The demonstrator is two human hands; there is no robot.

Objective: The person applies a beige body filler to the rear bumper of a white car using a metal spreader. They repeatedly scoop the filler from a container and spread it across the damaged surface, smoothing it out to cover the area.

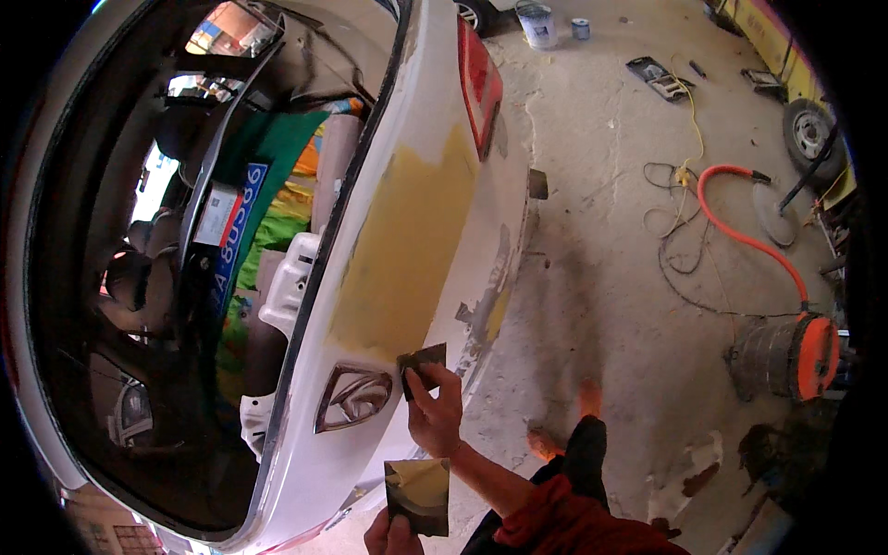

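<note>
My left hand (394, 537), at the lower edge, is closed on a small dark square plate (421, 523) smeared with yellowish body filler (421, 483). Above it, my right hand (435, 410) grips a thin dark spreader (425, 356), its fingers laid on the face. The spreader is at the lower end of a broad yellow-brown filler patch (398, 250) on the white car's body panel (310, 370). Whether its edge touches the panel I cannot tell. Left of my right hand is a dark-rimmed recess (354, 398) with a shiny, brownish inside.
A red tail light (477, 88) lies beyond the patch, and the large rear window (185, 370) is at left. On the concrete floor (601, 240) are a vacuum cleaner (786, 356), its orange hose (717, 185), loose cords, a bucket (536, 25), a small can (580, 30) and a wheel (812, 137).
</note>
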